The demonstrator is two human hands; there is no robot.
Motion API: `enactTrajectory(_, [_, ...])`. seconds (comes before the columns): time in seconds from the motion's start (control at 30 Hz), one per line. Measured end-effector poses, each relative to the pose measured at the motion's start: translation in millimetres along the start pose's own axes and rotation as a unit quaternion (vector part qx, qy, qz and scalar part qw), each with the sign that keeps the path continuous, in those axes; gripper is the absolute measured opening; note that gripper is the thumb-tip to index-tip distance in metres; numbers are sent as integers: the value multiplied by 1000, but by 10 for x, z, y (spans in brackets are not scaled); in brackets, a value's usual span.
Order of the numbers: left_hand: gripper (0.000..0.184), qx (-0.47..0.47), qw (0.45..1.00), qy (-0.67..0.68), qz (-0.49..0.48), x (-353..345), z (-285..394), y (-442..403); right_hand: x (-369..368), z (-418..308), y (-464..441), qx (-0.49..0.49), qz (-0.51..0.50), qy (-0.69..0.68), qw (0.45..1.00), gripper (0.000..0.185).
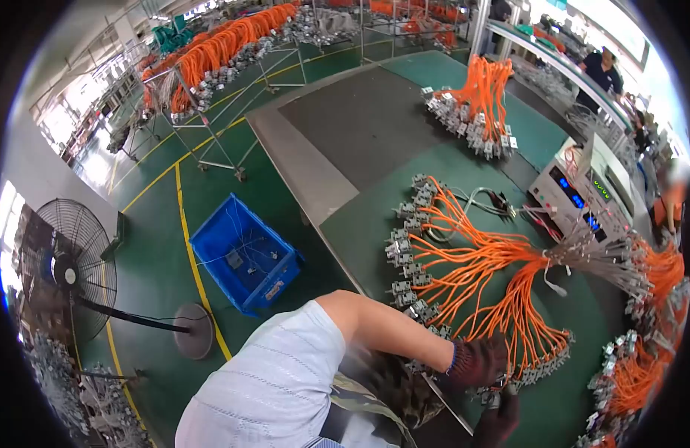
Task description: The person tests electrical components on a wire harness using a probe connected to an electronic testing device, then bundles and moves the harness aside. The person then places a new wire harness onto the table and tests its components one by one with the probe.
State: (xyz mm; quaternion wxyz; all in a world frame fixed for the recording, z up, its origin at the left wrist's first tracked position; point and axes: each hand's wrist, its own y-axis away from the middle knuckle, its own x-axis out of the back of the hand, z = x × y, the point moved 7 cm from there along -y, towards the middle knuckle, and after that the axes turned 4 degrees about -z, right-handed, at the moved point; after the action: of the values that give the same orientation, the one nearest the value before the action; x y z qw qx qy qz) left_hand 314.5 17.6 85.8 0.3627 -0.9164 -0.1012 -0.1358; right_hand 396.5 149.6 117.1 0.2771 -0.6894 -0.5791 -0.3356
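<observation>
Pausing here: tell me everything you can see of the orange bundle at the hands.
The bundle lies on the green table. Its smooth, plastic-looking orange cables gather at a narrow neck and fan out leftward and downward in the picture. Grey, metallic-looking connectors line the fan's outer edge. Beyond the neck, grey strands run right; their ends are unclear. The gloved left hand and right hand are at its near edge, hiding part; their grip is unclear.
</observation>
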Motion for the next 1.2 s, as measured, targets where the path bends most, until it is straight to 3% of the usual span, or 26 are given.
enactTrajectory(0.03, [15, 9, 1000, 9, 6, -19, -24, -8, -31, 10, -35, 8, 1, -2, 1000, 32])
enactTrajectory(0.07, [16, -48, 964, 261, -7, -81, 62, -5, -31, 80, -32, 7, 20, -40, 999, 30])
enactTrajectory(0.13, [17, -59, 917, 395, -3, -103, 99, 20, -79, 363, -86, 0, 43, -78, 996, 29])
enactTrajectory(0.17, [18, -65, 886, 458, -1, -113, 98, 27, -176, 615, -198, 9, 14, -178, 984, 32])
enactTrajectory(0.2, [19, -80, 952, 294, 25, -60, 162, 55, -190, 795, -140, 10, -11, -273, 962, 36])
enactTrajectory(0.23, [20, -82, 991, 88, 64, -15, 223, 88, -109, 530, -122, -27, 4, -222, 975, 35])
enactTrajectory(0.27, [21, -75, 988, -89, 106, 22, 266, 118, -33, 388, -175, -49, -8, -171, 984, 34])
enactTrajectory(0.3, [19, -90, 991, 40, 93, -27, 174, 133, 52, 360, -177, -86, -19, -117, 989, 33])
enactTrajectory(0.33, [18, -119, 968, 213, 56, -80, 86, 124, 118, 321, -177, -54, -16, -64, 996, 31])
enactTrajectory(0.37, [17, -155, 902, 403, -20, -151, 85, 91, 80, 294, -151, -70, -11, -154, 986, 31])
enactTrajectory(0.4, [17, -178, 827, 525, -95, -190, 92, 52, 71, 234, -124, -20, 3, -97, 995, 29])
enactTrajectory(0.43, [18, -192, 765, 595, -157, -204, 80, 23, 56, 112, -106, 97, 21, 21, 995, 37])
enactTrajectory(0.47, [19, -207, 734, 616, -196, -228, 116, 38, -77, 76, -47, 110, 10, 147, 983, 38])
enactTrajectory(0.5, [23, -162, 674, 700, -170, -140, -300, -124, -187, 130, 25, 107, 28, 156, 982, 40])
enactTrajectory(0.57, [22, -181, 684, 672, -221, -162, -224, -104, -302, 108, 41, 85, 56, 171, 980, 41])
enactTrajectory(0.67, [27, -165, 662, 699, -213, -165, -283, -160, -313, 44, 70, 57, 49, 192, 978, 43])
enactTrajectory(0.73, [27, -153, 573, 770, -235, -232, -374, -271, -322, 125, 93, 33, 6, 181, 983, 51])
enactTrajectory(0.77, [30, -129, 484, 820, -277, -351, -371, -301, -305, 108, 113, 8, -21, 147, 989, 56])
enactTrajectory(0.83, [35, -63, 558, 787, -256, -498, -568, -426, -361, 156, 154, -26, -101, 52, 993, 68])
enactTrajectory(0.87, [43, -98, 635, 739, -200, -518, -668, -475, -324, 101, 211, -5, -88, 46, 995, 67])
enactTrajectory(0.93, [52, -92, 687, 706, -143, -544, -882, -441, -303, -63, 295, 35, -39, 26, 998, 73])
enactTrajectory(1.03, [62, -28, 724, 668, -167, -733, -1395, -142, -446, -85, 301, 80, 77, 50, 993, 78])
enactTrajectory(1.07, [62, -10, 770, 607, -194, -864, -1546, 32, -542, -67, 315, 39, 69, 95, 992, 75])
enactTrajectory(1.13, [58, 31, 823, 547, -150, -1215, -1963, 145, -602, -56, 298, -5, 65, 126, 990, 70])
enactTrajectory(1.2, [51, 168, 804, 543, -177, -1906, -2310, 243, -645, -37, 250, 8, 66, 126, 990, 69])
